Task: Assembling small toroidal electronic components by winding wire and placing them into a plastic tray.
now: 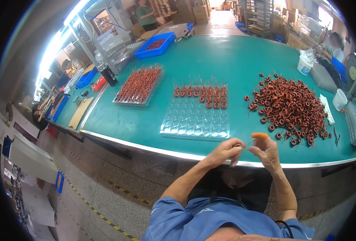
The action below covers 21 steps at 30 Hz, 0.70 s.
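Small ring (238,146), partly hidden, pinched in left hand (225,152) over near edge of tabletop (146,125). Right hand (268,153) beside thin wire (248,143); cannot tell whether its fingers grip. Ring probably light, stiff; wire springy, easily bent. Best hold: ring's outer rim, wire left free.

A person in a blue short-sleeved shirt (188,219).
Small white marks (205,210) dot the fabric; an orange fingertip cover (259,136) sits on the right hand (269,154).
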Each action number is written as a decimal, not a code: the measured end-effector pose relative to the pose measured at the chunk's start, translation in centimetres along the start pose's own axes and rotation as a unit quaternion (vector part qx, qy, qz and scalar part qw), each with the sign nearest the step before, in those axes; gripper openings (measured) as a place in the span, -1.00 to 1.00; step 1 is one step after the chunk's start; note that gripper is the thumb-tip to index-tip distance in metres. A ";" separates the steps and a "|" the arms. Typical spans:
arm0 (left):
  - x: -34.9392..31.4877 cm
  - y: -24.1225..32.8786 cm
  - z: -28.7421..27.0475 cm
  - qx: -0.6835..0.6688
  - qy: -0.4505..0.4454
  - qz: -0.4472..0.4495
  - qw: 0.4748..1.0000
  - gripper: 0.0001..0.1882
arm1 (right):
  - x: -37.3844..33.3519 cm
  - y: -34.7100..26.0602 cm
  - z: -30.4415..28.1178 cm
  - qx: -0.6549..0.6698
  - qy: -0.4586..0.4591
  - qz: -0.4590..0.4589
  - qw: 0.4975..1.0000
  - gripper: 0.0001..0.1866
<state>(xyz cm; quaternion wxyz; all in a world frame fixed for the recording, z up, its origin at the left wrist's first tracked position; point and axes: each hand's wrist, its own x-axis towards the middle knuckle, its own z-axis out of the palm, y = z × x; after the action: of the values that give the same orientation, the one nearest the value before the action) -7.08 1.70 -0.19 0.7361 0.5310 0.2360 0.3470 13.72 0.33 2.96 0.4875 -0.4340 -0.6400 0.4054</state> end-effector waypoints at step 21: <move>0.4 -1.2 3.3 0.055 0.006 -0.002 0.998 -0.54 | -2.2 2.0 -1.6 0.190 -0.056 0.144 0.970 -0.67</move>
<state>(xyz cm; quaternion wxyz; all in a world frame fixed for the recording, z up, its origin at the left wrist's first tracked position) -4.10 -0.29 -0.22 0.7056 0.5679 0.2599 0.3348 15.94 -1.05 0.76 0.4609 -0.3978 -0.5082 0.6091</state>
